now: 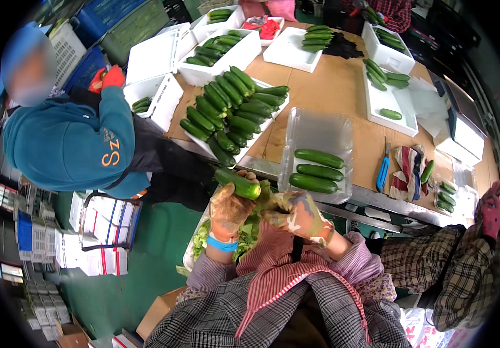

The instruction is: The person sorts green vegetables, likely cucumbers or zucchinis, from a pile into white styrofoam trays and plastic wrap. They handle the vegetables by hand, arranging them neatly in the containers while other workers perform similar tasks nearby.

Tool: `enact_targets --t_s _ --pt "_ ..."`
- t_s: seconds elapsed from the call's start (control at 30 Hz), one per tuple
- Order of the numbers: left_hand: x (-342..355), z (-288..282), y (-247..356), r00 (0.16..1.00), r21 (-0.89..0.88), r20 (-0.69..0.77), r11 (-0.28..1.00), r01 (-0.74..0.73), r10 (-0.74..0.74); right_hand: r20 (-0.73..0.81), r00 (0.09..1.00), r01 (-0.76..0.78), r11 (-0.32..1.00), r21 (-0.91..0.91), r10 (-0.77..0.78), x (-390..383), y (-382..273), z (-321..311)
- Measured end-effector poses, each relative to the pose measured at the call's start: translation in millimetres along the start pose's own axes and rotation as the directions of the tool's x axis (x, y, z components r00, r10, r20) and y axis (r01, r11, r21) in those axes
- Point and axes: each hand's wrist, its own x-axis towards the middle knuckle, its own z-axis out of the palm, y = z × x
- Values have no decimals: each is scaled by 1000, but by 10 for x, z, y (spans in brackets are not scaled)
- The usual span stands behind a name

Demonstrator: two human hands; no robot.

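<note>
My left hand (228,213), in a stained tan glove with a blue band at the wrist, is wrapped round one green zucchini (238,184), held tilted in front of me. My right hand (301,218), in a camouflage-patterned glove, is closed close to the zucchini's right end; whatever its fingers hold is hidden. Beneath my hands stands a container of pale green leaves (249,233). Ahead, on the table edge, a clear plastic tray (318,130) has three zucchini (317,171) lying side by side in its near half.
Many zucchini (227,104) are heaped on a white foam tray ahead left. A blue-handled knife (383,170) and a striped cloth (408,174) lie right on the cardboard-covered table (296,81). A co-worker (76,145) in teal stands left; another person's plaid sleeve (476,269) is at right.
</note>
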Motion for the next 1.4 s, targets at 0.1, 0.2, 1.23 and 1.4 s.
enact_targets --t_s 0.1,0.2,1.23,1.4 --pt "-2 -19 7 1000 -31 17 999 -8 8 -72 997 0 993 114 8 72 -102 -34" --pt "-2 -12 -1 1000 -38 17 999 -14 14 -114 993 52 995 81 -43 187 -174 -104" --pt "63 16 117 976 253 218 966 -44 -13 363 897 -397 821 411 252 262 -122 -293" --pt "105 31 49 948 76 319 996 -39 13 220 973 -90 990 105 65 198 30 -97"
